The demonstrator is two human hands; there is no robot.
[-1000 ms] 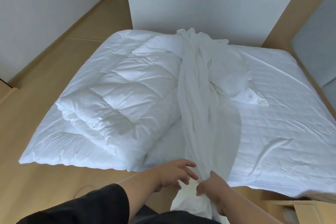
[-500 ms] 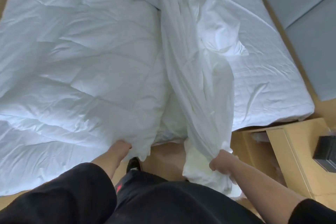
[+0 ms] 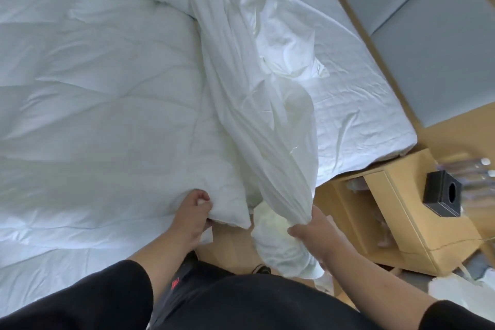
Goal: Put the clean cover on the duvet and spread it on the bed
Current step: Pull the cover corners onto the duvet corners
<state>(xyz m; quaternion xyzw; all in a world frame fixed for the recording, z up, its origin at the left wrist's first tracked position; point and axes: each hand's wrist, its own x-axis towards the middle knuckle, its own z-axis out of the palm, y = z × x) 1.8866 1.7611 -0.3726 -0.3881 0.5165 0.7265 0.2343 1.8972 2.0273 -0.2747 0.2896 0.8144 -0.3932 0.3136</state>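
Meanwhile, at the bedside: a person in black sleeves worked at the near edge of the white-sheeted bed [image 3: 356, 104].
Duvet: the puffy white quilted duvet [image 3: 101, 94] lay bare across the bed's left half, not yet inside any cover.
Left hand: the left hand [image 3: 191, 213] pinched the duvet's near corner, fingers [image 3: 205, 202] curled round it, apparently to feed that corner into the cover.
Cover: the thin white cotton cover [image 3: 249, 104] ran in a bunched rope down the bed's middle, its tail hanging toward the floor.
Right hand: the right hand [image 3: 312, 232] gripped the gathered cover tightly, seemingly to keep its end within reach.
Nearby: a pale wooden nightstand [image 3: 396, 203] carried a black tissue box [image 3: 442, 193].
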